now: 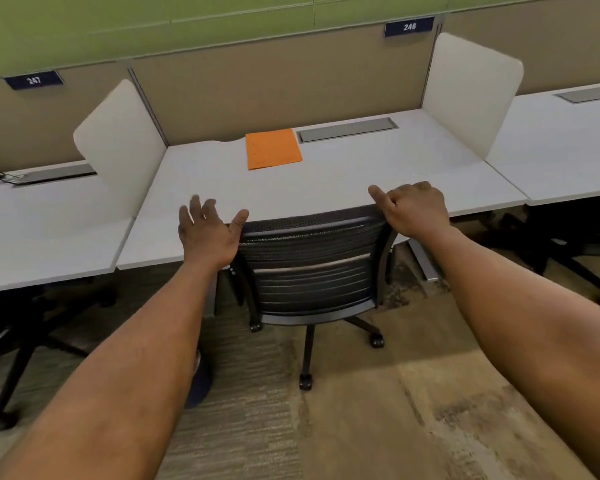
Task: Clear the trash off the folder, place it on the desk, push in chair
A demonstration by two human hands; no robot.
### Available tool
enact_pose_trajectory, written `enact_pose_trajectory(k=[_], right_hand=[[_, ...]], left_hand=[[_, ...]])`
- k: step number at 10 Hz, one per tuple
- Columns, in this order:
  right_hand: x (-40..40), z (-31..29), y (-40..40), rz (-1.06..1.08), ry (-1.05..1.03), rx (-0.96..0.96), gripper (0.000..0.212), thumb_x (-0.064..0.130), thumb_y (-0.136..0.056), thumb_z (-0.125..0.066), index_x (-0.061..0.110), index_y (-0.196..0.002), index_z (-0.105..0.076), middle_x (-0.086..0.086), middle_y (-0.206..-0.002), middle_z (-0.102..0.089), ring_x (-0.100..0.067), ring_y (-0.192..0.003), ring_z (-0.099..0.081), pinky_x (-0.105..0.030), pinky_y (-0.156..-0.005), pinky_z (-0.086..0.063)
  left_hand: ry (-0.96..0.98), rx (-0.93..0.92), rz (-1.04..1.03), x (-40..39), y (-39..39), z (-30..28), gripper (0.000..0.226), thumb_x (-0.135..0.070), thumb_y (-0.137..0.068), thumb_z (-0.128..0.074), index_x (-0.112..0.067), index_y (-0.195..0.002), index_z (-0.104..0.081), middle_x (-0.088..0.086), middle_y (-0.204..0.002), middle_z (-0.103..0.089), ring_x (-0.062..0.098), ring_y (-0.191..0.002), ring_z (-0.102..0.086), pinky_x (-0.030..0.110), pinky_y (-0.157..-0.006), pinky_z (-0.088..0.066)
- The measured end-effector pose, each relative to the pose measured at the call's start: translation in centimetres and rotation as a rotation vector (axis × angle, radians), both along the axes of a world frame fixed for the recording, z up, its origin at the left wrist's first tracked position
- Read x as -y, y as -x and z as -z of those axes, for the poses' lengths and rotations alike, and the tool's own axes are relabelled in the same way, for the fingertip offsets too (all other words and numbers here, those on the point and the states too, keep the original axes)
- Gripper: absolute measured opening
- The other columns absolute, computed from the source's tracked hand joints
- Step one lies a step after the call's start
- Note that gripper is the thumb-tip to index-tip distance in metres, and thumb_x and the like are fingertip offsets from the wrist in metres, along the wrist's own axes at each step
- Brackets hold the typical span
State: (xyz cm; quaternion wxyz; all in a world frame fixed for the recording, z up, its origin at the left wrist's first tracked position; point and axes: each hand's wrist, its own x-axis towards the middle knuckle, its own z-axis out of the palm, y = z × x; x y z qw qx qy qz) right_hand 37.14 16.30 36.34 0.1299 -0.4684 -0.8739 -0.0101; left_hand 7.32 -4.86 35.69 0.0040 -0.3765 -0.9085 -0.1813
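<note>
An orange folder (273,148) lies flat on the white desk (343,181), near its back edge, with nothing on top of it. A black mesh-backed office chair (314,268) stands at the desk's front edge, its seat under the desktop. My left hand (208,233) is spread, fingers straight, just left of the chair back's top corner, the thumb close to it. My right hand (414,209) sits on the chair back's top right corner, fingers curled over the rim, thumb sticking out.
White side dividers (122,140) (471,95) flank the desk. A grey cable tray lid (347,130) is set into the desktop beside the folder. Neighbouring desks with other black chairs (568,237) stand left and right. My foot (200,379) shows on the carpet.
</note>
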Motion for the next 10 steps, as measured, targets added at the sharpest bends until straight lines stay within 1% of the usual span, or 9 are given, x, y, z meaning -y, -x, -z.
enact_pose_trajectory(k=[1,2,3,4,5,6,7,9,10], right_hand=[[-0.9,0.1,0.0,-0.005,0.070,-0.010,0.090,0.083,-0.084,-0.009,0.023,-0.141,-0.045,-0.011,-0.149,-0.041,-0.037,-0.138,-0.030,-0.053,-0.111,-0.028],[-1.3,1.1,0.0,-0.005,0.131,0.016,0.088,0.079,-0.087,-0.012,0.023,-0.155,-0.003,-0.006,-0.165,-0.001,-0.030,-0.150,0.004,-0.049,-0.119,-0.008],[-1.1,2.0,0.4,0.012,0.170,-0.027,0.077,0.067,-0.095,-0.013,0.024,-0.153,0.015,-0.003,-0.163,0.019,-0.027,-0.148,0.019,-0.046,-0.119,0.001],[-1.3,1.6,0.9,0.029,0.220,-0.040,0.071,0.058,-0.099,-0.014,0.024,-0.152,0.018,-0.004,-0.161,0.023,-0.025,-0.148,0.019,-0.043,-0.118,0.005],[-1.5,0.5,1.2,0.051,0.253,-0.003,0.068,0.053,-0.101,-0.018,0.024,-0.153,0.015,-0.004,-0.162,0.021,-0.025,-0.149,0.016,-0.045,-0.119,0.003],[-1.2,-0.4,1.2,0.046,0.304,-0.001,0.070,0.055,-0.101,-0.021,0.022,-0.154,0.011,-0.006,-0.163,0.018,-0.026,-0.149,0.014,-0.045,-0.119,0.001],[-0.1,-0.5,0.9,0.003,0.277,0.013,0.077,0.062,-0.098,-0.020,0.019,-0.155,0.010,-0.007,-0.163,0.017,-0.026,-0.149,0.015,-0.045,-0.120,0.001],[2.8,-1.4,1.5,-0.078,0.196,-0.079,0.078,0.067,-0.096,-0.021,0.022,-0.156,0.000,-0.004,-0.165,0.006,-0.022,-0.150,0.009,-0.044,-0.120,0.000],[3.8,-4.3,2.6,-0.158,0.116,-0.145,0.079,0.069,-0.094,-0.023,0.023,-0.156,-0.005,-0.003,-0.165,0.003,-0.020,-0.150,0.008,-0.042,-0.119,0.001]], left_hand=[[-0.012,-0.016,-0.005,-1.5,0.9,0.2,0.090,-0.076,-0.087,-0.029,-0.014,-0.151,-0.016,0.007,-0.162,0.020,0.031,-0.149,0.017,0.049,-0.120,-0.002],[0.016,-0.006,0.031,-2.9,1.7,-0.2,0.101,-0.081,-0.081,-0.017,-0.015,-0.155,0.000,0.008,-0.160,0.028,0.030,-0.147,0.022,0.046,-0.119,0.004],[0.083,0.033,0.094,-3.5,2.7,-1.0,0.112,-0.087,-0.069,-0.013,-0.020,-0.153,0.018,0.005,-0.158,0.033,0.029,-0.146,0.026,0.046,-0.118,0.008],[0.154,0.059,0.150,-3.7,3.4,-1.7,0.119,-0.089,-0.064,-0.023,-0.021,-0.151,0.023,0.005,-0.157,0.034,0.031,-0.146,0.025,0.048,-0.118,0.006],[0.178,0.094,0.140,-3.8,3.1,-2.0,0.115,-0.087,-0.068,-0.026,-0.022,-0.152,0.019,0.006,-0.158,0.033,0.032,-0.147,0.024,0.049,-0.119,0.003],[0.187,0.077,0.121,-3.7,1.8,-1.3,0.095,-0.078,-0.085,-0.021,-0.021,-0.155,0.009,0.008,-0.160,0.026,0.031,-0.148,0.021,0.049,-0.119,0.001],[0.207,0.012,0.160,-2.9,0.7,-1.0,0.080,-0.067,-0.095,-0.016,-0.019,-0.156,0.004,0.010,-0.162,0.021,0.028,-0.149,0.018,0.048,-0.121,0.001],[0.243,-0.022,0.204,-0.1,-2.0,-2.4,0.081,-0.065,-0.096,-0.015,-0.015,-0.155,0.007,0.006,-0.163,0.017,0.023,-0.150,0.014,0.043,-0.121,0.004],[0.170,-0.061,0.205,0.4,-3.0,-4.9,0.082,-0.066,-0.095,-0.015,-0.014,-0.155,0.006,0.005,-0.164,0.014,0.022,-0.150,0.012,0.043,-0.121,0.004]])
